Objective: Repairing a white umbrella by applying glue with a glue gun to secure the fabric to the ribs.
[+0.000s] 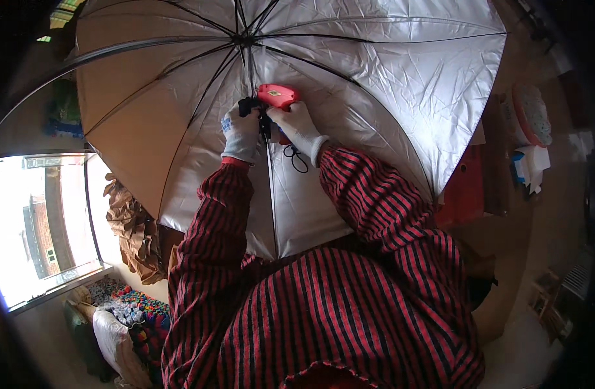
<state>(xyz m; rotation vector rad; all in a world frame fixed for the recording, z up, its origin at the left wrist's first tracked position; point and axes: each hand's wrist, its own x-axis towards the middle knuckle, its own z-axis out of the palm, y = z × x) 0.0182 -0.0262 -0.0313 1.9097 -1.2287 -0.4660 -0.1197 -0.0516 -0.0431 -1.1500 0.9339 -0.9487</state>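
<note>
An opened umbrella (388, 84) with a silvery inner side fills the space before me. Its black ribs (317, 37) spread from the hub (244, 40), and the shaft runs toward my hands. My left hand (240, 133), in a white glove, is closed around a black part (249, 105) by the shaft, whose exact kind I cannot make out. Close beside it, my right hand (299, 124), gloved as well, grips a red, rounded object (278, 95) with a small pale label. Below the hands hangs a thin black cord loop (296, 159).
A bright window (45, 227) is at the left, beside crumpled brown paper (130, 227). Stuffed sacks (116, 337) stand at the lower left. At the right are a red box (461, 188), a round red-rimmed container (532, 115) and a white carton (534, 162).
</note>
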